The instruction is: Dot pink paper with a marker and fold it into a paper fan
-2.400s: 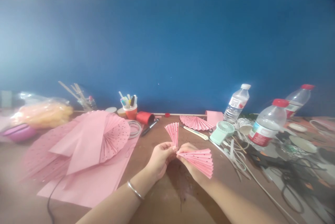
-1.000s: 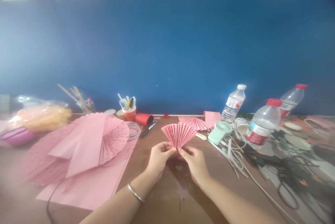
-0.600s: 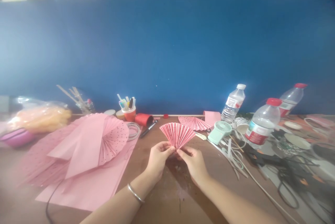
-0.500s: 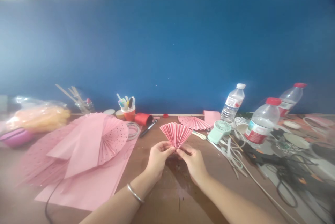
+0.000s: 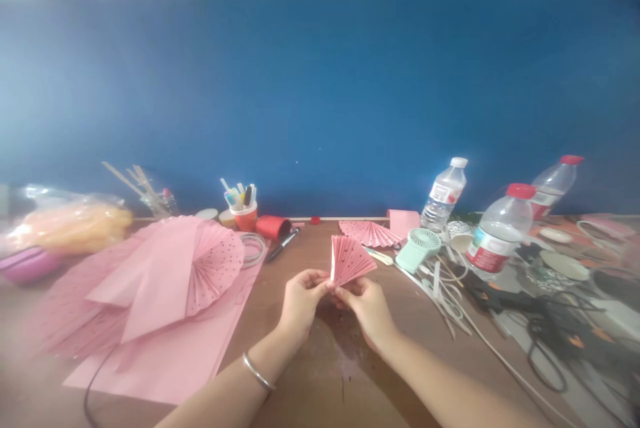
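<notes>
A small pink pleated paper fan (image 5: pixel 349 260) with dark dots stands upright above the brown table (image 5: pixel 310 375), spread toward the right. My left hand (image 5: pixel 301 303), with a silver bangle on the wrist, pinches the fan's base from the left. My right hand (image 5: pixel 367 308) pinches the same base from the right. Both hands' fingertips meet at the fan's lower point, just above the tabletop.
Large pink pleated paper and flat pink sheets (image 5: pixel 165 295) lie at the left. Behind are an orange pen cup (image 5: pixel 245 213), a red roll (image 5: pixel 274 226), another pink fan (image 5: pixel 369 233), a mint handheld fan (image 5: pixel 419 248), water bottles (image 5: pixel 495 231), white strips, dark cables and scissors at the right.
The two fan halves, held apart 2.4 s ago, were brought together into one upright fan. In the last half second the fan narrowed, its left side folding toward the right.
</notes>
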`<state>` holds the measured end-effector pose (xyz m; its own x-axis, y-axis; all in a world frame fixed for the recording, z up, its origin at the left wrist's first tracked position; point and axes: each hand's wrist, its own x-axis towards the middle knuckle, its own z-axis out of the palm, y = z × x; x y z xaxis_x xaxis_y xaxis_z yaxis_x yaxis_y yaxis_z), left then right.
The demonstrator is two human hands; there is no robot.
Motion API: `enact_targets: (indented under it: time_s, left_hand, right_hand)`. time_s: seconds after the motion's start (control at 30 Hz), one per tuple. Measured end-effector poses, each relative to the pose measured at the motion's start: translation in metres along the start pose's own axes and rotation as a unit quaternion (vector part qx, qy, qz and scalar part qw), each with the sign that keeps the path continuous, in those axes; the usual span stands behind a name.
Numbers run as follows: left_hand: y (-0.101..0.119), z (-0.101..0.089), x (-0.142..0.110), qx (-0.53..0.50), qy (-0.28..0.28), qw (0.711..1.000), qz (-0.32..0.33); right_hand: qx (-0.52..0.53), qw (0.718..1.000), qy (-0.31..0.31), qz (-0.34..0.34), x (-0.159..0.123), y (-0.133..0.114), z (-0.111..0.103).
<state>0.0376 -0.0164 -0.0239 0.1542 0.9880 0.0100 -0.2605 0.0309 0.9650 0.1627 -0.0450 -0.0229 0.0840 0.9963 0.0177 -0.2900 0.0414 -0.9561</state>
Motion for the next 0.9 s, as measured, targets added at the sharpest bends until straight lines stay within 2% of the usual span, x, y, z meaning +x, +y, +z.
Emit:
enact_targets:
  time_s: [0.27,0.43,0.53,0.77,0.9]
  left_hand:
    - [0.0021,0.0023,0.0005,-0.010,-0.020,1.000,0.011]
    - [0.0015,0.0020,-0.0008,0.038,-0.008,0.999,-0.001]
    - [0.0027,0.0027,-0.0020,0.059,-0.021,0.998,0.006]
    - [0.0079,0.0050,-0.0019,0.025,-0.042,0.999,0.018]
    - [0.0074,0.0048,-0.0020,-0.024,-0.040,0.999,-0.008]
  right_hand:
    - [-0.015,0.999,0.010,-0.037,-0.0001,-0.0014,0.0004]
    - [-0.034,0.998,0.015,-0.049,0.0010,0.0005,-0.0013]
    - [-0.029,0.998,0.017,-0.054,0.0009,-0.0005,-0.0018]
    - [-0.016,0.999,-0.030,-0.029,-0.0019,-0.0024,-0.0009]
    - [-0.085,0.992,-0.059,-0.074,0.0002,-0.0024,-0.0041]
